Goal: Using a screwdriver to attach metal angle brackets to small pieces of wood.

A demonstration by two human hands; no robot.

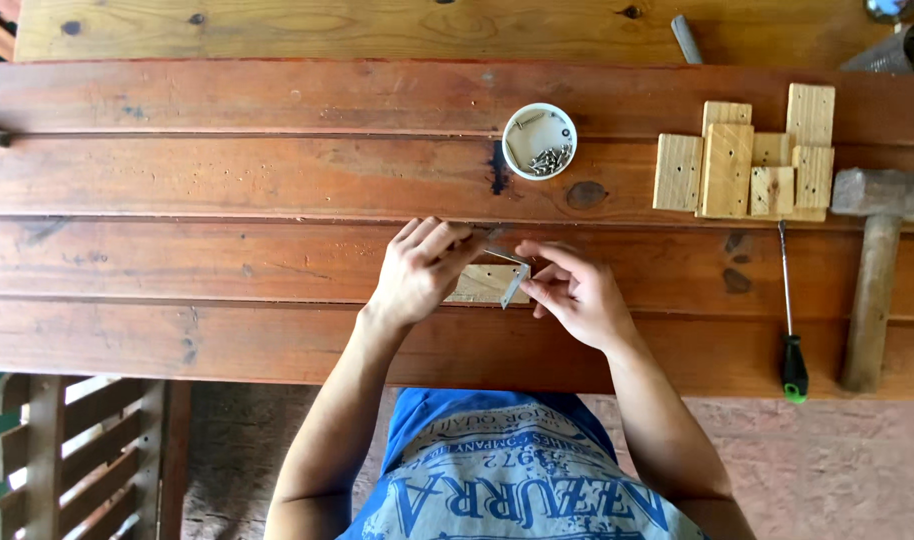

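Head view: both hands were seen at the middle of the wooden table [227, 180]. The left hand [422, 270] was curled, fingertips pressed on a small pale wood block [485, 285] lying flat on the table. The right hand [575, 292] was pinching a bent metal bracket [514, 272] between thumb and fingertips, held against the block's right end.

Risks, as judged: the bracket could slip off alignment if the pinch loosened, as it was held only at one edge; the block could skate on the smooth planks if the left hand's pressure eased. The round white dish of screws [539, 141], just beyond the hands, could be knocked by a forward reach.

Counts: one dish, screws too small to number. One stack of wood blocks [745, 160] far right, roughly seven or eight pieces, overlap preventing a firm count. One green-handled screwdriver [789, 310], one hammer [875, 260] at the right edge. One bracket, one block in hand.
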